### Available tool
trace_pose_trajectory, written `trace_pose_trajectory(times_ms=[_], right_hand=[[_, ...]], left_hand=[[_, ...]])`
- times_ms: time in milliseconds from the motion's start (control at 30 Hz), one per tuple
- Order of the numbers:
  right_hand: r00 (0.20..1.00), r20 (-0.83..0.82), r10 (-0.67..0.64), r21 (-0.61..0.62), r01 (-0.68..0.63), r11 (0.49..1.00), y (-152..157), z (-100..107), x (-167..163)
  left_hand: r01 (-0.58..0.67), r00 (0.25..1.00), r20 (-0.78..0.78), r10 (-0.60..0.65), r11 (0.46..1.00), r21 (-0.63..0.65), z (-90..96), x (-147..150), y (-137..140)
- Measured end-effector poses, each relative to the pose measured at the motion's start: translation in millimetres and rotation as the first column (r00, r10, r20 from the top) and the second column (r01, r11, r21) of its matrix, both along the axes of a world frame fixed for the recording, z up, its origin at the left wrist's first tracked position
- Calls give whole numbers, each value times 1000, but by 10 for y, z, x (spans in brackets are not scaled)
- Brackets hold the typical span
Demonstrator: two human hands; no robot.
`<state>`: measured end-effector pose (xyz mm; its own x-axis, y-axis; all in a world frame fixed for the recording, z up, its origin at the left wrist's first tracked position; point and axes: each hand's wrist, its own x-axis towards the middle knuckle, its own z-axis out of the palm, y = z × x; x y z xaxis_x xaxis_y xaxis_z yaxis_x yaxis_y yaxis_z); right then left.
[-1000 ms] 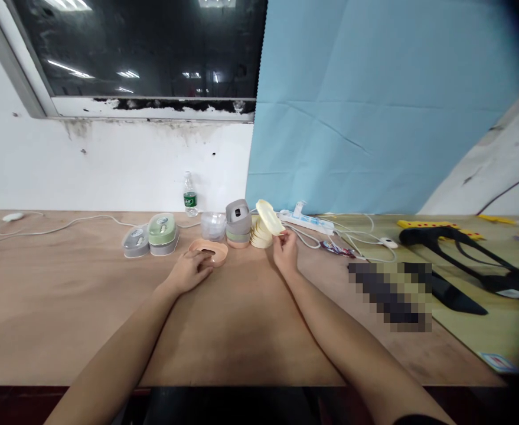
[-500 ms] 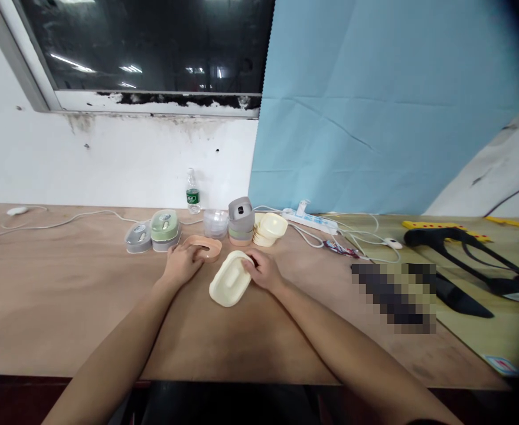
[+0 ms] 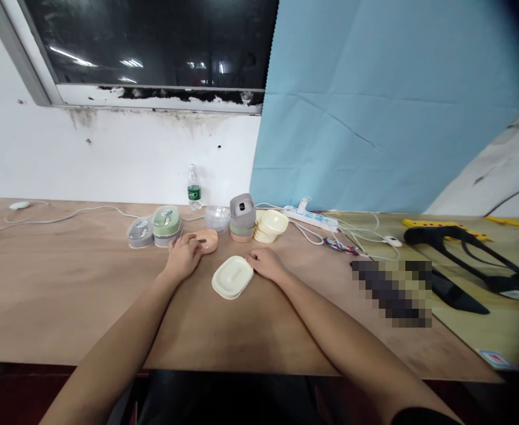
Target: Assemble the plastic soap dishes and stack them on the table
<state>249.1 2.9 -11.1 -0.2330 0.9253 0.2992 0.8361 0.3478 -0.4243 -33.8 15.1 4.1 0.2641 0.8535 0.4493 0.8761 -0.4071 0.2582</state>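
Observation:
My left hand (image 3: 183, 257) is closed on the left end of a peach plastic box cover (image 3: 208, 241) with a slot in its top. The cover sits low at the table. My right hand (image 3: 265, 262) has its fingers curled at the right edge of a cream-coloured oval plastic tray (image 3: 232, 277), gripping it by the rim. Its fingertips are partly hidden. Just behind the hands stand a stack of grey, green and peach box covers (image 3: 242, 215), a stack of cream trays (image 3: 271, 224) and some clear plastic cups (image 3: 217, 218).
Grey and green lidded boxes (image 3: 166, 221) stand at the left. Against the wall is a water bottle (image 3: 194, 190). A white power strip (image 3: 311, 218) with cables lies at the back right. Black parts (image 3: 458, 289) lie on the yellowish board at the right.
My right hand has turned the cream tray over from its tilted pose, so another face shows upward. My left hand stays at the peach cover, which has shifted slightly.

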Motion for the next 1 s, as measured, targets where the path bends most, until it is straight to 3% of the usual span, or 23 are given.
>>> trace_pose_trajectory(times_ms=[200, 300, 433, 567, 700, 833, 1000], right_hand=[[994, 51, 100, -23, -99, 995, -29, 36, -26], [992, 78, 95, -63, -91, 994, -50, 30, -75], [997, 16, 71, -74, -70, 995, -133, 38, -178], [985, -161, 68, 15, -67, 998, -214, 96, -253], [920, -279, 275, 173, -233, 957, -216, 113, -283], [869, -323, 375, 262, -299, 918, -192, 66, -279], [878, -290, 380, 369, -264, 891, -176, 69, -185]], left_hand=[[117, 962, 233, -141, 986, 115, 114, 70, -84], [189, 900, 372, -227, 972, 136, 146, 108, -135], [228, 806, 537, -249, 968, 106, 162, 200, -223], [323, 655, 667, -356, 929, 179, 152, 355, -313], [440, 526, 701, -482, 859, 260, 128, 504, -401], [537, 514, 679, -524, 814, 222, 136, 535, -466], [557, 503, 726, -469, 818, 143, 140, 398, -383]])
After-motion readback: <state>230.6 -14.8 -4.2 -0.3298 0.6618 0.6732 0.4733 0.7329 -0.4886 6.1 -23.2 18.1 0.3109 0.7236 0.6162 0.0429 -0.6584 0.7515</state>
